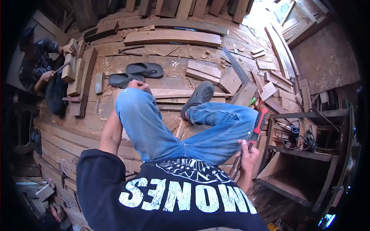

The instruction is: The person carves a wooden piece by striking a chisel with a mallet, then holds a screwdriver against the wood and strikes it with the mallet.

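Observation:
My right hand point(249, 154) is closed beside my right thigh around a long tool with a red-and-black grip point(260, 122). A brown shaft point(236, 166) runs from the fingers back toward my shirt, and the tool's far end is hidden. Beyond my left knee, my left hand point(139, 85) shows only in part, its fingers curled; I cannot tell what they hold. Close by it lie a long narrow board point(173, 93) and a pair of dark sandals point(145, 70). Past my right knee a saw blade point(236, 66) rests among the wood pieces.
Another person point(38, 65) sits at far left, working a wooden block point(69, 67) with a hand tool. Thick planks point(172, 37) lie ahead on the plank floor. Offcuts point(266, 63) clutter the right, behind a metal-framed shelf point(304, 154) with cables. My clog point(199, 98) stands on the floor.

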`<state>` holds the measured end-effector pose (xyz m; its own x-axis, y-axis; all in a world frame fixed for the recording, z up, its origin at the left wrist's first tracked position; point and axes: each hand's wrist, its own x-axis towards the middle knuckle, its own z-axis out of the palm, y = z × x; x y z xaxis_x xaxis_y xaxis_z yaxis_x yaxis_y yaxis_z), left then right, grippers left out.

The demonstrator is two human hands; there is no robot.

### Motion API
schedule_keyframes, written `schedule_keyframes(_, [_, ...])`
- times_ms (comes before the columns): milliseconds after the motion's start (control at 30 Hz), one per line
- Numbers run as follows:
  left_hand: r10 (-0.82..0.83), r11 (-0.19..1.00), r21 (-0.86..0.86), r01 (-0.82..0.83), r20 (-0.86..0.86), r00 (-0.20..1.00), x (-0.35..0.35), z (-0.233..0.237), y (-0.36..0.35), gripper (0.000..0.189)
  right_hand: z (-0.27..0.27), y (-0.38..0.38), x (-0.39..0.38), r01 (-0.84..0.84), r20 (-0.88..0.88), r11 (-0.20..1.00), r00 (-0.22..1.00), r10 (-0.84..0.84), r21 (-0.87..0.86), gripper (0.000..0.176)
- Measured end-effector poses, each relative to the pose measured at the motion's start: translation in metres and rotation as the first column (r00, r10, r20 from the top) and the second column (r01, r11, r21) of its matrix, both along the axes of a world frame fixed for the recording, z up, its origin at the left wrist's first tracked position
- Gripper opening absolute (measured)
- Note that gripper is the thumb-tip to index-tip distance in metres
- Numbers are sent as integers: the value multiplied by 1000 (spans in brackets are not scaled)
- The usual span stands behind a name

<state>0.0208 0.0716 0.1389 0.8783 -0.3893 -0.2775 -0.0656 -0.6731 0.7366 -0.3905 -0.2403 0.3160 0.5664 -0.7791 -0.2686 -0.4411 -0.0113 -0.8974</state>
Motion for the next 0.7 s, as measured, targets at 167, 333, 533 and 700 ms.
schedule_keyframes(167, [128,969,-222,-109,73,989,48,29,56,32,10,-13,10,-103,122,985,985,120,-142,26])
schedule_keyframes(333, [202,935,-320,-153,123,972,24,86,88,36,17,-16,14,-120,129,984,982,138,-135,26])
schedule_keyframes(533, [195,873,-472,-127,98,976,-28,150,96,35,7,-18,6,-129,192,980,969,158,-153,27])
schedule_keyframes(700, [29,866,-492,86,221,975,-63,199,69,31,5,-18,4,-125,180,978,971,155,-168,25])
